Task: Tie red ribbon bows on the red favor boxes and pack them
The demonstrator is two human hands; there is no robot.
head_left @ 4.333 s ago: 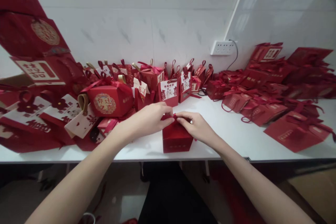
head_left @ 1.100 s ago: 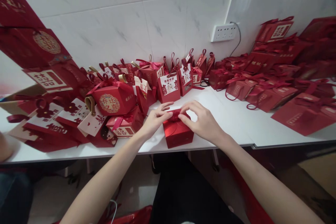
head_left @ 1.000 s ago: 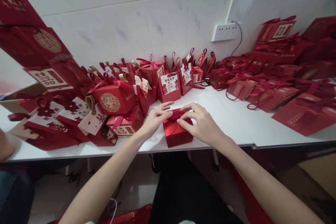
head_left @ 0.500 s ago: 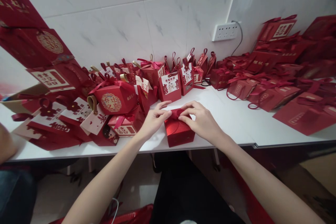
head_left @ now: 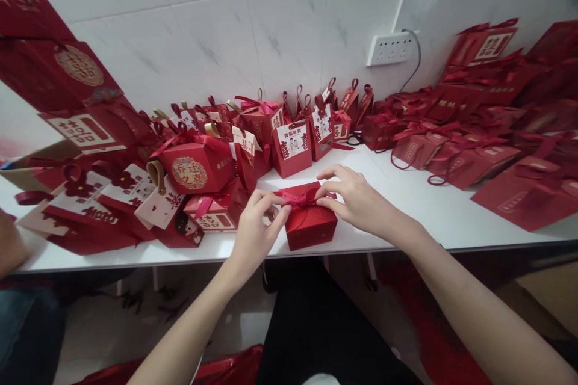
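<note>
A red gift box (head_left: 311,230) stands at the front of the white table, straight ahead of me. Across its top lies a red ribbon bow (head_left: 298,198). My left hand (head_left: 261,222) is at the left of the box, thumb and fingertips pinched on the ribbon's left side. On the other side, my right hand (head_left: 350,195) pinches the ribbon's right side between thumb and forefinger, the other fingers loosely bent. The ribbon is stretched between both hands above the lid.
Several red boxes (head_left: 201,165) and paper-tagged gift bags (head_left: 292,147) crowd the left and back. More ribboned boxes (head_left: 528,192) are piled on the right. A power strip (head_left: 391,49) is on the tiled wall. Another person's arm (head_left: 11,246) rests at the far left edge of the table (head_left: 379,216).
My hands have moved apart, the left one leftward and down, the right slightly rightward. The bow's knot now shows between them, with the ribbon drawn out to both sides.
</note>
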